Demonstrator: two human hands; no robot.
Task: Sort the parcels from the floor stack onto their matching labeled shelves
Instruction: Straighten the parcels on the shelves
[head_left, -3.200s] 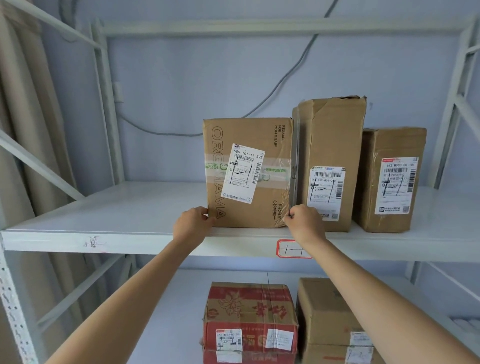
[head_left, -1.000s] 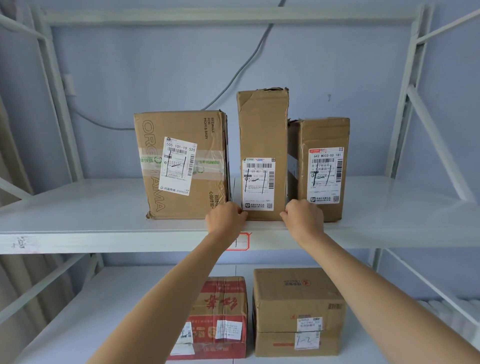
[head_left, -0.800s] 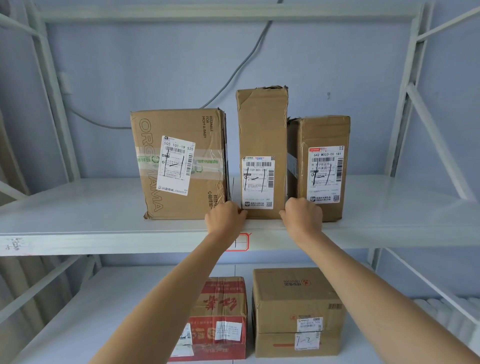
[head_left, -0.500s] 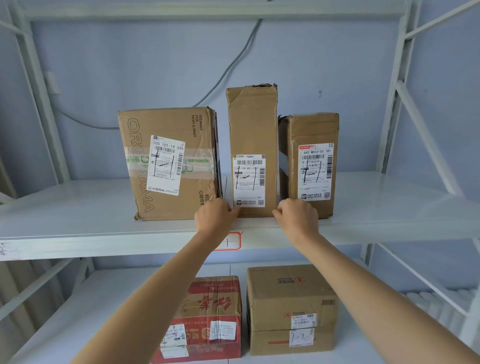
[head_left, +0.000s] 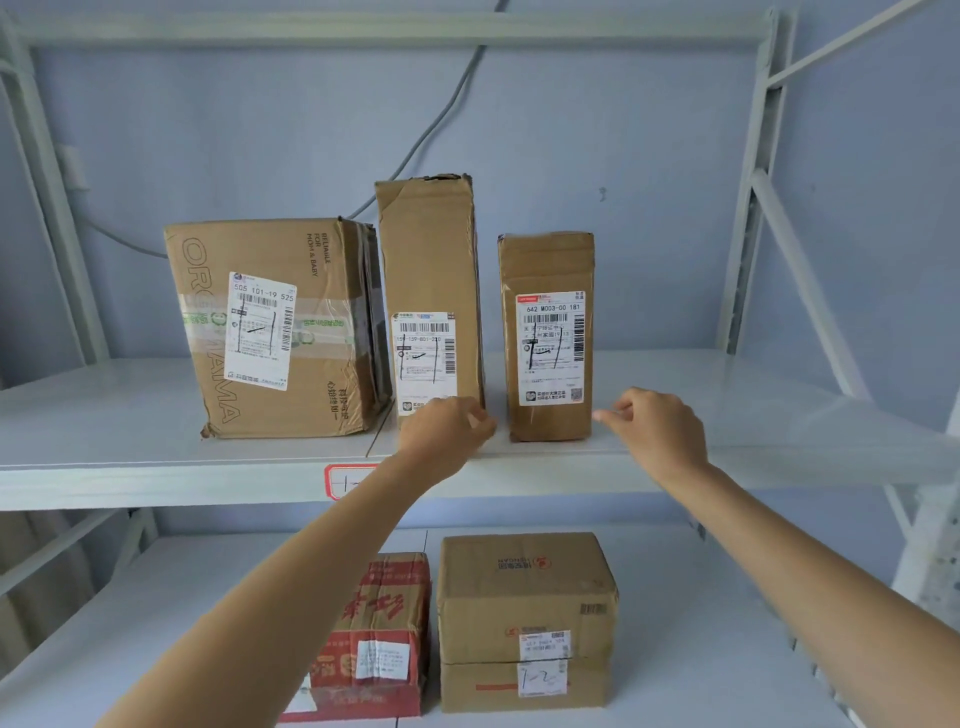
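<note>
On the upper shelf (head_left: 130, 415), "505 101-19 525" is read on the label of the left parcel (head_left: 280, 332), with "RELIABLE FOR MOM & BABY" printed on its cardboard. "642 M003-00 181" is read on the right parcel (head_left: 548, 338). "1-2" is handwritten on the lower plain parcel (head_left: 524, 618).

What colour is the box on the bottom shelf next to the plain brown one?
The box is red with white labels, seen in the head view.

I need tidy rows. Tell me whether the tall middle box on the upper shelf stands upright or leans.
Upright. The tall middle box stands on its narrow end on the upper shelf, its sides near vertical.
</note>
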